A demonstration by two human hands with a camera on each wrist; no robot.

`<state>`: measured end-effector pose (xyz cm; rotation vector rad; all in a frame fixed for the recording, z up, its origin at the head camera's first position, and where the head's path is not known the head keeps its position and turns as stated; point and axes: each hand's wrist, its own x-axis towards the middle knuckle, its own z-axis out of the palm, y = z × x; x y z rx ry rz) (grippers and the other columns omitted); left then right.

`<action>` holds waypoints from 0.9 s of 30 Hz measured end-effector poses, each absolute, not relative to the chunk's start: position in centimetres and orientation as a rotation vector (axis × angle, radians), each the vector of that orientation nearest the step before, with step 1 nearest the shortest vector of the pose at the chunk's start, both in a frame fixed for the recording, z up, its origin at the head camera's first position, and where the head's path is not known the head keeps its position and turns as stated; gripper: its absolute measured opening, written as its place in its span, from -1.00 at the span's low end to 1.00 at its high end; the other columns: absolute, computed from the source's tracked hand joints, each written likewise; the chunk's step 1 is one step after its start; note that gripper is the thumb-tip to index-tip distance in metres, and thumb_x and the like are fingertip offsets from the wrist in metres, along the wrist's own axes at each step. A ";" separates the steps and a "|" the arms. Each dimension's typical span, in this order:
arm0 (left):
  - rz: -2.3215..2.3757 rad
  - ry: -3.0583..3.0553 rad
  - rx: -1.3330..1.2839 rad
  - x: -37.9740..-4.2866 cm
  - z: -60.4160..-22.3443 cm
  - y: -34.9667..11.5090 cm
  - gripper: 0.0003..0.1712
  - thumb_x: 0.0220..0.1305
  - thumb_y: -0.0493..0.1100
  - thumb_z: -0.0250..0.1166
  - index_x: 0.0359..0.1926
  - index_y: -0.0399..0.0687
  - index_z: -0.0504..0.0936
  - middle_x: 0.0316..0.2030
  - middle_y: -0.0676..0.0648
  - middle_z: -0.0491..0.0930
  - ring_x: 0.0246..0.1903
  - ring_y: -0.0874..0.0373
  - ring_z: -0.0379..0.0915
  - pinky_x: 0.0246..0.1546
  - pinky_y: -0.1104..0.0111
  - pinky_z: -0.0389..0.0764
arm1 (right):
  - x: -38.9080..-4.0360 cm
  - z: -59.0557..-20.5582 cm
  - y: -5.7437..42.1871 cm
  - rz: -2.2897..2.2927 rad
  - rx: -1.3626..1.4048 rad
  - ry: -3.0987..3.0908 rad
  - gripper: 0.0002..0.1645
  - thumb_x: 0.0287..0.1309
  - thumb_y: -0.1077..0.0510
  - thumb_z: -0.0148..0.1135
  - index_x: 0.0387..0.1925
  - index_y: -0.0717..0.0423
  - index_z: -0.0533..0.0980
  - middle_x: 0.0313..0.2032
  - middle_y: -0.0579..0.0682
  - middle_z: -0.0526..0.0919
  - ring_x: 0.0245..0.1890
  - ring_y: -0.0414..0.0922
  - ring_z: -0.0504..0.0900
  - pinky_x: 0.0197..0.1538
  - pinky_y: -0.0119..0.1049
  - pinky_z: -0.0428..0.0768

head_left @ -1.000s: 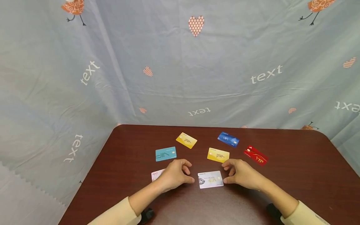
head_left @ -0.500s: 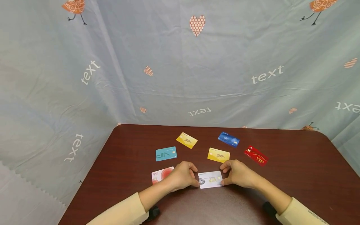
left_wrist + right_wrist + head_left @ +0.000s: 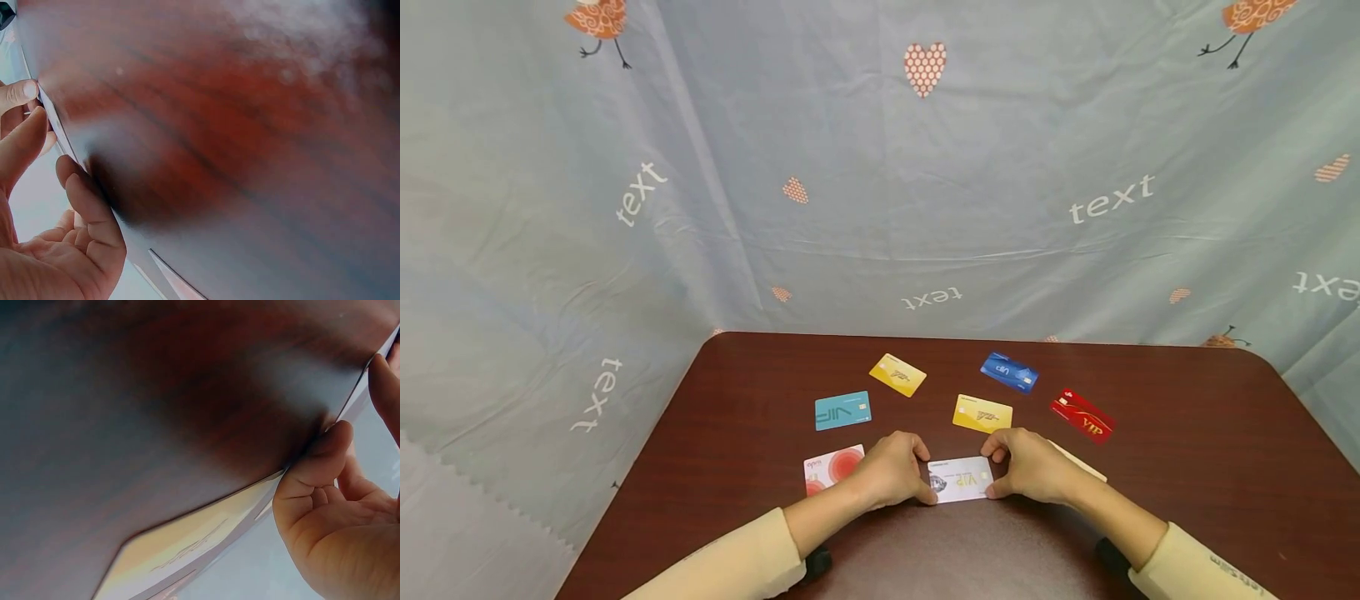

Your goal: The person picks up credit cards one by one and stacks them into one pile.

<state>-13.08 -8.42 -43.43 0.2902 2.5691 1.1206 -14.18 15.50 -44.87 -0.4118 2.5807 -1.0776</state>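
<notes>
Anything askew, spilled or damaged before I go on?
Nothing looks spilled or visibly damaged. The red card, blue card and far yellow card lie askew on the table, clearly angled to its far edge, whereas the white card between the left hand and right hand sits nearly parallel.

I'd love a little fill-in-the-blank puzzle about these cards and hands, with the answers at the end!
1. The left hand and right hand hold opposite ends of the white card, marked in large letters ____.
2. The two cards closest to the curtain are a yellow card and a ____ one.
3. The pink-and-white card lies nearer the ____ hand.

Missing words: VIP; blue; left.
</notes>
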 end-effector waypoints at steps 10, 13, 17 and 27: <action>1.011 2.635 0.292 -13.1 -43.2 -8.3 -0.45 -0.26 -0.30 0.77 -0.24 -0.20 0.64 -0.65 0.02 0.52 -0.56 0.16 0.43 -0.49 0.30 0.46 | -14.2 -44.7 15.2 -1.064 -0.409 2.599 -0.44 -0.29 0.30 0.77 -0.24 0.09 0.58 -0.34 -0.07 0.52 -0.33 -0.11 0.46 -0.22 -0.24 0.49; 0.979 2.649 0.304 -13.0 -43.2 -8.3 -0.47 -0.26 -0.29 0.77 -0.26 -0.18 0.64 -0.64 0.03 0.52 -0.53 0.15 0.43 -0.46 0.27 0.46 | -14.2 -44.7 15.2 -1.059 -0.412 2.608 -0.43 -0.29 0.30 0.77 -0.25 0.07 0.56 -0.35 -0.07 0.52 -0.35 -0.12 0.46 -0.23 -0.25 0.48; 0.949 2.663 0.311 -13.1 -43.2 -8.1 -0.50 -0.26 -0.29 0.77 -0.30 -0.15 0.64 -0.58 0.04 0.53 -0.48 0.12 0.43 -0.44 0.24 0.47 | -14.1 -44.8 15.2 -1.063 -0.422 2.615 -0.42 -0.30 0.30 0.78 -0.25 0.08 0.55 -0.35 -0.08 0.53 -0.35 -0.13 0.46 -0.24 -0.27 0.49; 0.985 2.655 0.331 -13.0 -43.4 -8.1 -0.51 -0.26 -0.32 0.76 -0.37 -0.12 0.59 -0.62 0.02 0.50 -0.56 0.14 0.41 -0.55 0.29 0.42 | -13.9 -44.8 15.2 -1.165 -0.421 2.564 -0.41 -0.31 0.36 0.75 -0.21 0.18 0.56 -0.40 -0.06 0.57 -0.41 -0.12 0.50 -0.33 -0.31 0.52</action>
